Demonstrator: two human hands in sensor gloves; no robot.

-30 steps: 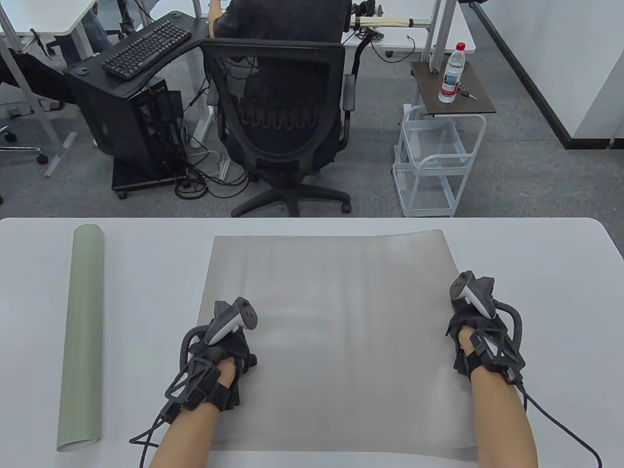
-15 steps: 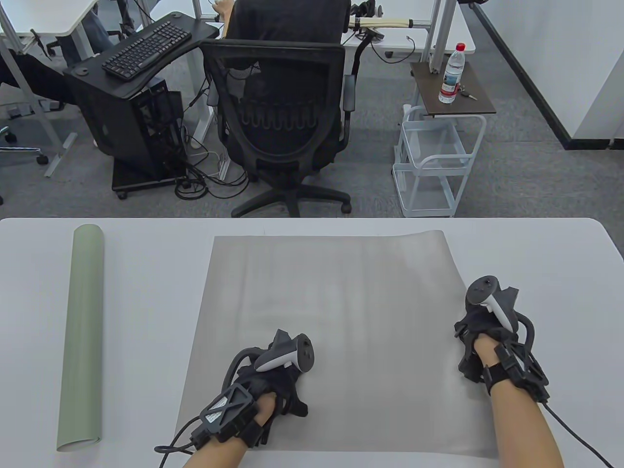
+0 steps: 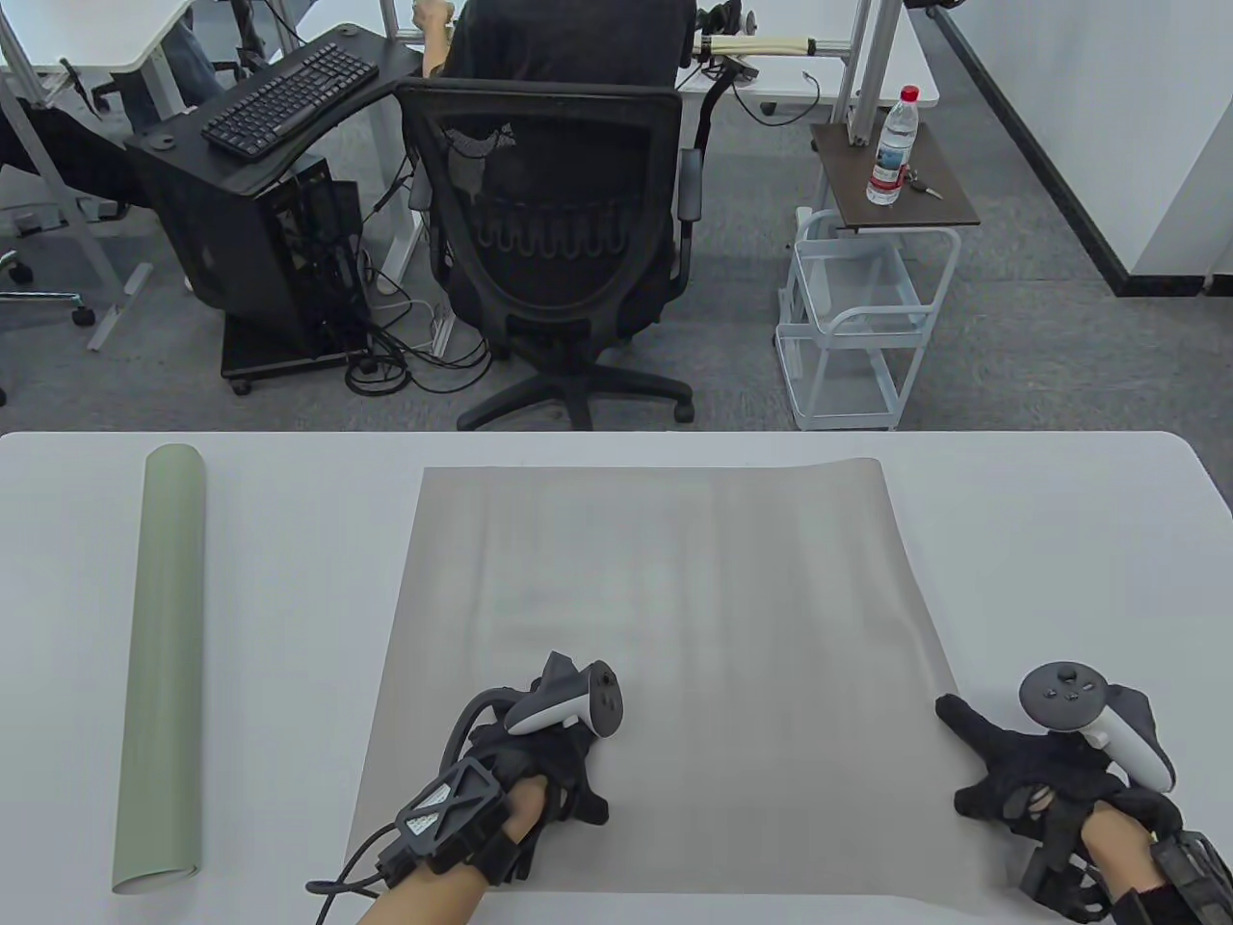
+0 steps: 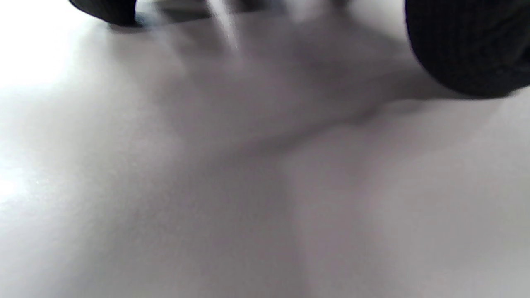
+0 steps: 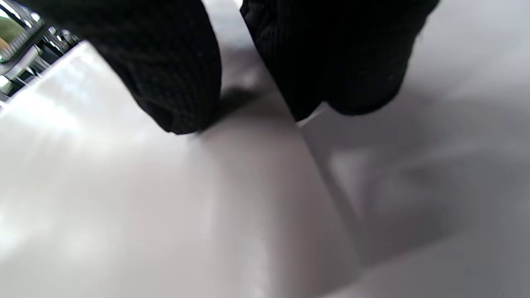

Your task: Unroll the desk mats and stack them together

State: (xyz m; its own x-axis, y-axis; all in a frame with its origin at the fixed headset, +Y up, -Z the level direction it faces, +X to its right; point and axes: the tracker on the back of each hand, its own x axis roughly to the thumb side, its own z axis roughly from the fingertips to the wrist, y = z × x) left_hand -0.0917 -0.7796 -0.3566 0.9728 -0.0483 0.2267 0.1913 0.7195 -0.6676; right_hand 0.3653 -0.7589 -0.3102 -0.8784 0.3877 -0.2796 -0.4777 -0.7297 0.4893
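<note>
A grey desk mat [image 3: 665,665] lies unrolled and flat on the white table [image 3: 1079,540]. A green desk mat [image 3: 164,665] lies rolled up at the table's left side. My left hand [image 3: 539,761] rests palm down on the grey mat near its front left part. My right hand [image 3: 1021,771] lies at the mat's front right edge, one finger stretched along that edge and the other fingers on the table. The right wrist view shows two gloved fingertips [image 5: 182,103] touching the mat's edge [image 5: 314,165]. The left wrist view shows only blurred grey mat [image 4: 265,186].
Beyond the table's far edge stand a black office chair [image 3: 549,241] with a seated person, a white wire trolley [image 3: 857,318] and a water bottle [image 3: 891,145] on a small side table. These are off the work surface.
My right hand has slid back along the mat's right edge toward the front right corner. My left hand moved toward the front middle of the mat and has stayed there for the last half second.
</note>
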